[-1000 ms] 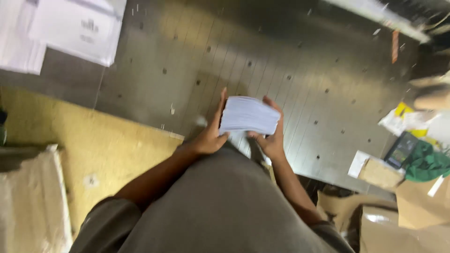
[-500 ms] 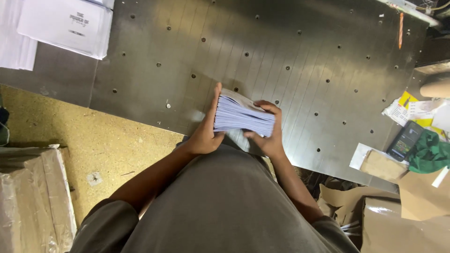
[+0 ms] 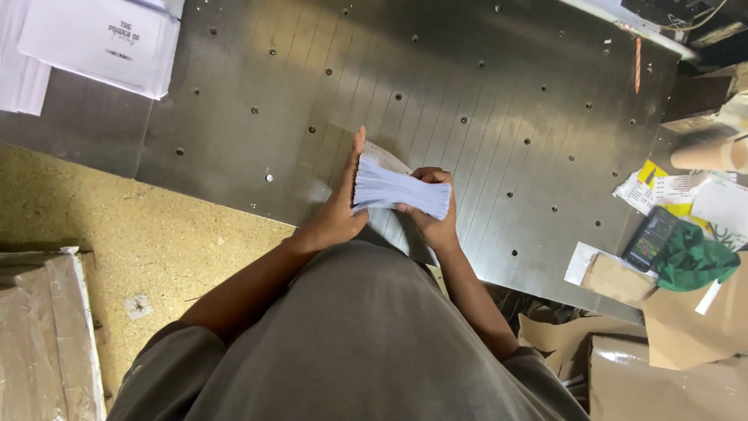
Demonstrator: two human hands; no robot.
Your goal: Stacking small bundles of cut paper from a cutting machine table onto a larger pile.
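Note:
A thick stack of white sheets [image 3: 397, 189] stands on edge over the grey metal table [image 3: 436, 101], held between both of my hands. My left hand [image 3: 340, 206] presses flat against the stack's left side, fingers pointing up. My right hand [image 3: 432, 218] grips the stack's right end from below, fingers curled over it. A loose printed sheet [image 3: 383, 156] shows just behind the stack.
White printed booklets [image 3: 97, 39] lie in piles at the table's far left. A dark handheld device [image 3: 648, 240], a green cloth [image 3: 693, 261], paper slips and brown cardboard [image 3: 686, 327] crowd the right. A wrapped brown bundle [image 3: 47, 335] sits on the yellowish floor at the left.
The stack has tipped from lying flat in my hands to standing on its edge, squeezed between them. The view has shifted slightly.

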